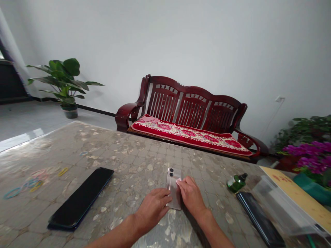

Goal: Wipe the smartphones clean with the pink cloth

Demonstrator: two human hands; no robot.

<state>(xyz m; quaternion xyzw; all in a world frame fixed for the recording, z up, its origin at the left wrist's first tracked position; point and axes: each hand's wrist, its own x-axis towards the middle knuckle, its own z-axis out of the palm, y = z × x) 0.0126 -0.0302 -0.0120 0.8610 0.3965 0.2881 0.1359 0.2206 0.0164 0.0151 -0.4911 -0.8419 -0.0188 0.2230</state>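
A pale pinkish smartphone [175,197] lies on the table with its back and two dark camera lenses facing up. My left hand [154,203] is closed at its left edge, the fingers gripping that side. My right hand [191,193] pinches a small whitish-pink piece of cloth or tissue [178,181] against the upper right of the phone's back. Most of the cloth is hidden by the fingers.
A large black tablet-like device [84,196] lies left; several coloured bands [37,179] lie beyond it. At right are a green bottle [236,183], a dark phone-like object [260,218], a clear plastic box [281,210] and purple flowers [310,156]. A wooden bench [191,106] stands behind the table.
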